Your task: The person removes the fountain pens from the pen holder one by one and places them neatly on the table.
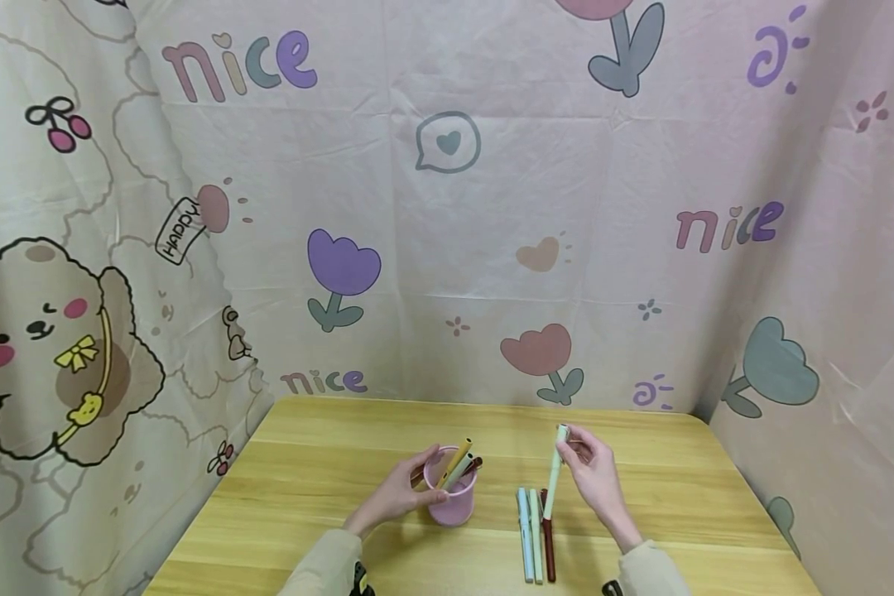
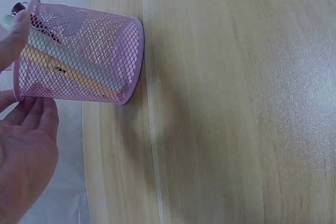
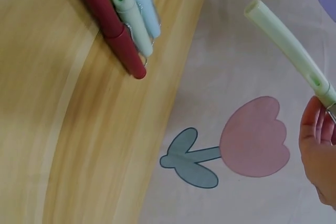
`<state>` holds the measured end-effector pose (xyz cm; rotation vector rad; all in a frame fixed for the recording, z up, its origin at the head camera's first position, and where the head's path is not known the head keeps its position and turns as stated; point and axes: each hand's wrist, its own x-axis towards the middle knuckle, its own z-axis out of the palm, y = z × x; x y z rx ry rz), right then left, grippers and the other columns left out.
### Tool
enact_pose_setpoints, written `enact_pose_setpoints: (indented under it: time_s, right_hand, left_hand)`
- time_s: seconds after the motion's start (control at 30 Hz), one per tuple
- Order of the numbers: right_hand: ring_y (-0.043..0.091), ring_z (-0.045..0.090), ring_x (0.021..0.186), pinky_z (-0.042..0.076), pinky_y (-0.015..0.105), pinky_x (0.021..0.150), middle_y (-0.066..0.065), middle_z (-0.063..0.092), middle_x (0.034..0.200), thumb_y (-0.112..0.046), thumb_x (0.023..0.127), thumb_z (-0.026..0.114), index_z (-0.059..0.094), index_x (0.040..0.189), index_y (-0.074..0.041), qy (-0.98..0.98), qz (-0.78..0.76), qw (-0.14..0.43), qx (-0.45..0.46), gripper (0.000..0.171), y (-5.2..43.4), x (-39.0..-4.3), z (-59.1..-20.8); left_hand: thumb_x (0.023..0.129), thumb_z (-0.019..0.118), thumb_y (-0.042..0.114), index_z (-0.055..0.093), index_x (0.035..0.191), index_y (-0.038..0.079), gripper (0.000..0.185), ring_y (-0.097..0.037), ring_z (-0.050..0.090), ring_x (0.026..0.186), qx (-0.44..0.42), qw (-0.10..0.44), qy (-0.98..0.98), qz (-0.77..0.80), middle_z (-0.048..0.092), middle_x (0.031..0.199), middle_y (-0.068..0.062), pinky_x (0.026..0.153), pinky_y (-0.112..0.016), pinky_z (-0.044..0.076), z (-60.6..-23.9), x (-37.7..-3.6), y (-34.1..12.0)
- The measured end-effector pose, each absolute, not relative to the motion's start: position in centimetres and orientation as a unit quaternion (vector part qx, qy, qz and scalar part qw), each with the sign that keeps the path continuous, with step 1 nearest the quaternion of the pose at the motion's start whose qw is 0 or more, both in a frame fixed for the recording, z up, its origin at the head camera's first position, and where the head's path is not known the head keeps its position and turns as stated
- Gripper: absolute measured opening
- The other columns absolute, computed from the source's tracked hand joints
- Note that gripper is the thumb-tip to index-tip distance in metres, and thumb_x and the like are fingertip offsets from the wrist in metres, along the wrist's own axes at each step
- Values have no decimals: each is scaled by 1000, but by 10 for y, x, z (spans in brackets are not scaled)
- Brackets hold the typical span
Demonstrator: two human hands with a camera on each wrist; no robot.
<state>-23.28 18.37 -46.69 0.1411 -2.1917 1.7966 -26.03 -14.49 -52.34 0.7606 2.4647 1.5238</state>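
My left hand (image 1: pixel 396 497) grips a pink mesh pen cup (image 1: pixel 453 509) near its rim, thumb on the near side and fingers behind. Inside the cup lean several pens, among them a yellow pen (image 1: pixel 458 458), a pale green one and dark red ones. In the left wrist view the cup (image 2: pixel 86 51) shows pens through its mesh. My right hand (image 1: pixel 596 480) pinches a light green pen (image 1: pixel 555 480) by its upper end. That pen (image 3: pixel 286 43) slants downward, its lower end above the pens on the table.
Right of the cup, a light blue pen (image 1: pixel 525 534), another light green pen (image 1: pixel 535 538) and a dark red pen (image 1: pixel 549 546) lie side by side on the wooden table (image 1: pixel 670 513). A printed curtain (image 1: pixel 432 240) hangs behind the table and along both sides.
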Motion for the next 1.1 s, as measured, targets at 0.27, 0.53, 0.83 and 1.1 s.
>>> enact_pose_setpoints:
  time_s: [0.27, 0.53, 0.83, 1.1]
  right_hand:
    - [0, 66, 81, 57, 10, 79, 26, 71, 103, 0, 94, 65, 58, 126, 12, -784, 608, 119, 39, 35, 190, -235, -474]
    - [0, 61, 73, 57, 14, 70, 18, 69, 93, -4, 95, 66, 58, 127, 11, -803, 582, 123, 38, 37, 194, -237, -485]
    - [4, 53, 57, 51, 19, 53, 10, 63, 88, -10, 93, 70, 57, 131, 7, -808, 582, 88, 12, 44, 200, -238, -501]
    - [4, 50, 55, 47, 17, 51, 11, 61, 89, -8, 93, 69, 57, 134, 4, -825, 561, 71, 6, 44, 205, -238, -514]
  left_hand:
    - [87, 78, 18, 26, 153, -10, 88, -51, 41, 142, 255, 72, 822, 504, 37, 156, -31, 119, -59, 35, -523, -260, -145]
    - [88, 77, 20, 25, 153, -11, 89, -51, 40, 142, 259, 73, 820, 506, 35, 156, -33, 119, -59, 35, -524, -261, -145]
    - [88, 77, 20, 24, 154, -10, 90, -52, 38, 143, 257, 75, 818, 510, 33, 157, -33, 119, -59, 34, -527, -264, -146]
    - [88, 77, 19, 23, 154, -11, 90, -51, 38, 143, 257, 77, 816, 513, 34, 157, -33, 120, -59, 33, -527, -263, -146]
